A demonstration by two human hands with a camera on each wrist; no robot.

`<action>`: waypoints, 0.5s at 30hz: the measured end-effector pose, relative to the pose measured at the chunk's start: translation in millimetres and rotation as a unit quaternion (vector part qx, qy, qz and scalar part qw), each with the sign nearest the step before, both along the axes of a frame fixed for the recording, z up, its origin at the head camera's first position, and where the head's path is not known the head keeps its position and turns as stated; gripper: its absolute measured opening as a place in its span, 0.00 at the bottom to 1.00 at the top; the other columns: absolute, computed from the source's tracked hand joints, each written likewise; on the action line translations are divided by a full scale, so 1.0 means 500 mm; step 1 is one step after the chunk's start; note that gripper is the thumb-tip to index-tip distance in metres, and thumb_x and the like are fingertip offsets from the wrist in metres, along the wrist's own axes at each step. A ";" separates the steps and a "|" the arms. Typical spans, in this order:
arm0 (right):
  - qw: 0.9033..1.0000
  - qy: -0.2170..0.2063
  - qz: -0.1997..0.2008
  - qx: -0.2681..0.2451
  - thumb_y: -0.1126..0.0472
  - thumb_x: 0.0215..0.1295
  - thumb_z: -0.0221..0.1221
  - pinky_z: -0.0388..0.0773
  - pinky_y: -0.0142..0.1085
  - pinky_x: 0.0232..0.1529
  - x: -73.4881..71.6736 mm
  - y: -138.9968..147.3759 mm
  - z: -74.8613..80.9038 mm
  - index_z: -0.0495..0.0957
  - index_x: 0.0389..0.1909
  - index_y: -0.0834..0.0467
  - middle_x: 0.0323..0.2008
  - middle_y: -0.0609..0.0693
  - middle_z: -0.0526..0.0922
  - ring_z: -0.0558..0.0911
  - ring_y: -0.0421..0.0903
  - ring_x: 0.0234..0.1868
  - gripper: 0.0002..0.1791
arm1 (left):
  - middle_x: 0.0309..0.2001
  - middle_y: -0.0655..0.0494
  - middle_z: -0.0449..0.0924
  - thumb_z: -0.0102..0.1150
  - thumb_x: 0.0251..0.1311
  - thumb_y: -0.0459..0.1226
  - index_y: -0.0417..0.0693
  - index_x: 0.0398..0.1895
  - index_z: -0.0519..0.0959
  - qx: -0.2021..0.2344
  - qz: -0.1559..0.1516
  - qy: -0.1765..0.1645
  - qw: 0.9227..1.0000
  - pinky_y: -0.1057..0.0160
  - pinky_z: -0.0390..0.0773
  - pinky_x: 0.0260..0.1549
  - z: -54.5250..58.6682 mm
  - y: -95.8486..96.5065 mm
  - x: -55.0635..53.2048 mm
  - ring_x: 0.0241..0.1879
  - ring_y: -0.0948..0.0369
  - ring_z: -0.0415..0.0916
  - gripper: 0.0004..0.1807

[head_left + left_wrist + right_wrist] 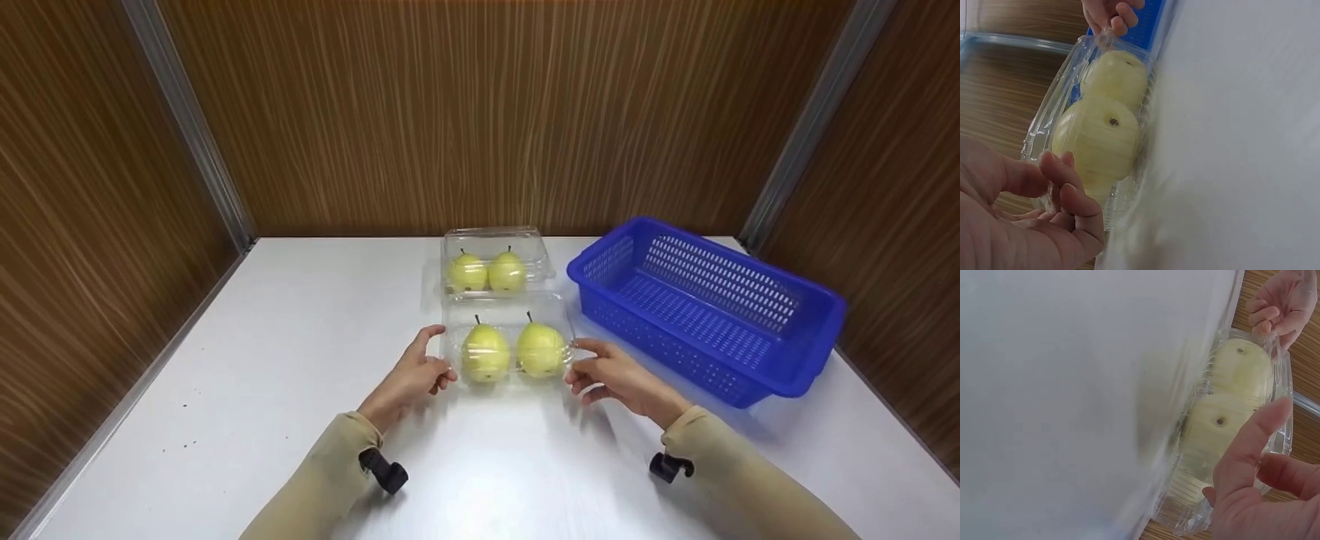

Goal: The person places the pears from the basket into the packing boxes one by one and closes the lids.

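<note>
A clear plastic clamshell box [504,306] with two yellow-green pears [486,360] inside is held between both hands over the white table, its lid closed over the fruit. My left hand [409,375] pinches the left end of the box, thumb and fingers at its edge. At the opposite end, my right hand [621,379] grips the edge the same way. In the left wrist view the undersides of the pears [1098,138] show through the plastic, and the box is tilted. Just behind stands a second clear clamshell box [491,238] holding two more pears [507,271].
A blue perforated plastic basket [690,334] sits at the right, angled, close to the right hand. Wood-grain panels [480,112] enclose the white table [300,337] at the back and both sides. Small dark specks dot the table's left part.
</note>
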State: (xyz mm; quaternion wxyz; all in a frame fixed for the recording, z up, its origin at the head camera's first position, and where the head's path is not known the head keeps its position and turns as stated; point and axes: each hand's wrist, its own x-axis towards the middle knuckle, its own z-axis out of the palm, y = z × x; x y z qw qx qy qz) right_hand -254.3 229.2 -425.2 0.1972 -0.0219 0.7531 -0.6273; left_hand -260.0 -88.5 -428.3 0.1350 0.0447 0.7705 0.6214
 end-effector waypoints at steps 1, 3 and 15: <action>1.000 0.001 -0.002 0.000 0.67 0.69 0.48 0.79 0.33 0.29 0.000 0.000 0.000 0.46 0.74 0.67 0.30 0.49 0.81 0.79 0.40 0.28 0.35 | 0.25 0.52 0.78 0.44 0.68 0.28 0.50 0.76 0.49 0.000 0.000 -0.003 1.000 0.68 0.67 0.23 0.001 0.000 -0.001 0.22 0.64 0.69 0.35; 1.000 0.004 -0.005 -0.002 0.67 0.69 0.48 0.80 0.33 0.30 0.000 -0.002 -0.001 0.47 0.74 0.67 0.30 0.50 0.81 0.80 0.40 0.28 0.35 | 0.25 0.52 0.78 0.44 0.68 0.29 0.50 0.77 0.47 0.002 0.004 -0.011 1.000 0.68 0.68 0.23 0.000 -0.001 -0.002 0.22 0.64 0.69 0.36; 0.999 0.024 -0.021 0.001 0.66 0.65 0.52 0.82 0.34 0.30 -0.008 -0.023 -0.008 0.55 0.71 0.70 0.28 0.51 0.80 0.80 0.41 0.28 0.34 | 0.30 0.46 0.79 0.43 0.68 0.25 0.38 0.76 0.47 0.073 0.031 -0.039 0.996 0.68 0.78 0.23 -0.005 -0.012 -0.007 0.24 0.62 0.77 0.35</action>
